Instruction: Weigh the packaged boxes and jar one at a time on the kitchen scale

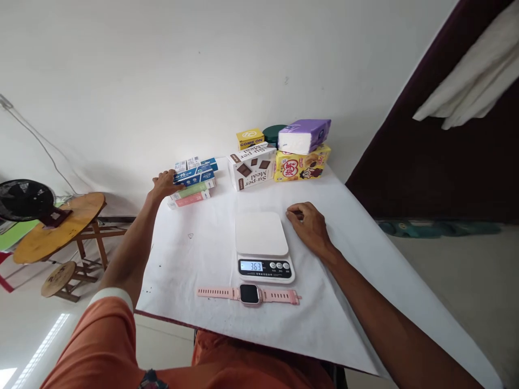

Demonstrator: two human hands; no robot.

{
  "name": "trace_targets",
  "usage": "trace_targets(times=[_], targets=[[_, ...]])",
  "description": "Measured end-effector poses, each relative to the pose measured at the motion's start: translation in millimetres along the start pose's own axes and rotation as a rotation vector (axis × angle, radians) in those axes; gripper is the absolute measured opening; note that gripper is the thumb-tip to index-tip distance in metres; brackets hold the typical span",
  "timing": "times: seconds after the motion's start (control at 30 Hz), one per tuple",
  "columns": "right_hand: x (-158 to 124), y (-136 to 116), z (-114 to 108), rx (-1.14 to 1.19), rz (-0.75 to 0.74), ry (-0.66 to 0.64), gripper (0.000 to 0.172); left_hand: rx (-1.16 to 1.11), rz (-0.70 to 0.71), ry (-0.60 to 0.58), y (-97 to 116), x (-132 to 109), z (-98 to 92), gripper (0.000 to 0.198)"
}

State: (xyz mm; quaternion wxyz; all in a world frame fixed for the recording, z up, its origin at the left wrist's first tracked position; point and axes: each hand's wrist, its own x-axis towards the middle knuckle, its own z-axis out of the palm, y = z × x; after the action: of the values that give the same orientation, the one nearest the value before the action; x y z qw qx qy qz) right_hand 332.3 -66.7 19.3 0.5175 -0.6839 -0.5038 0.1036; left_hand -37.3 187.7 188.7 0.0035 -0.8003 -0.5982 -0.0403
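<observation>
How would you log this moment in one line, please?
left hand: touching boxes | right hand: loosely curled, beside scale | scale: display lit | watch: flat, near side of scale

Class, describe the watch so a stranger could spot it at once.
On the white-covered table, find the white scale with the lit display. Just this side of it lies the watch, strap stretched sideways. Its pink strap and dark, squarish screen set it apart from the scale.
</observation>
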Motion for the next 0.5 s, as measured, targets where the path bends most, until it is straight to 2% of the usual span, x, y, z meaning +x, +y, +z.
trace_targets(times=[0.13, 0.27, 0.4, 0.5], targets=[[1.4, 0.2, 1.0, 0.023, 0.008, 0.012, 0.009, -0.054, 0.013, 0.067, -11.4, -21.6, 3.0, 0.062], [3.9, 1.0, 2.6, 0.039, 0.022, 0.025, 0.006, -0.103, 0.088, 0.169, -10.1, -59.3, 5.1, 0.055], [4.9, -2.2, 2.5, 0.068, 0.054, 0.049, 0.007, -0.262, 0.276, 0.228, 16.1, -104.9, 9.9, 0.053], [4.4, -6.3, 0.1, 0.097, 0.083, 0.057, 0.009, -0.364, 0.475, 0.157, 53.2, -137.0, 18.7, 0.049]])
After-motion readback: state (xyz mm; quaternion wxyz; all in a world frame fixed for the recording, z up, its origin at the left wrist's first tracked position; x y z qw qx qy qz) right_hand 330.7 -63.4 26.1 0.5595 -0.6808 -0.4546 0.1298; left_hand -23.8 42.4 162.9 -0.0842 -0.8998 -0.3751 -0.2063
